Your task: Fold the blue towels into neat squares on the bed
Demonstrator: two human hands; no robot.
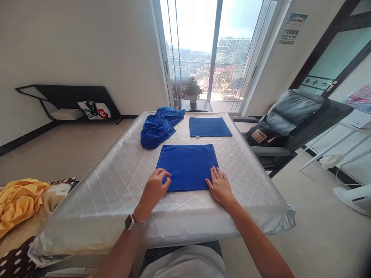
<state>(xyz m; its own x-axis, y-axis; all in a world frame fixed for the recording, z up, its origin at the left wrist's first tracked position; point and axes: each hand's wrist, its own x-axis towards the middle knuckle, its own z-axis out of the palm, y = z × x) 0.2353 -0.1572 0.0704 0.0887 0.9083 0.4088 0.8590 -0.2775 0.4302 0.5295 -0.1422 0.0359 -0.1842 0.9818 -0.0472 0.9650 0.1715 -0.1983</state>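
A blue cloth, folded into a flat rectangle, lies in front of me on the table. My left hand is at its near left edge, fingers curled in toward the thumb; whether any fabric is between the fingertips is hidden. Flat on the near right corner rests my right hand, its fingers stretched out over the cloth. Beyond lies a second folded blue cloth, darker, with a small white tag at its near edge. To its left is a crumpled blue cloth in a loose heap.
A silvery quilted cover drapes the table. Right of it stands a grey padded chair with a dark bag. Yellow fabric lies at the lower left. A potted plant stands past the far edge, before a glass door.
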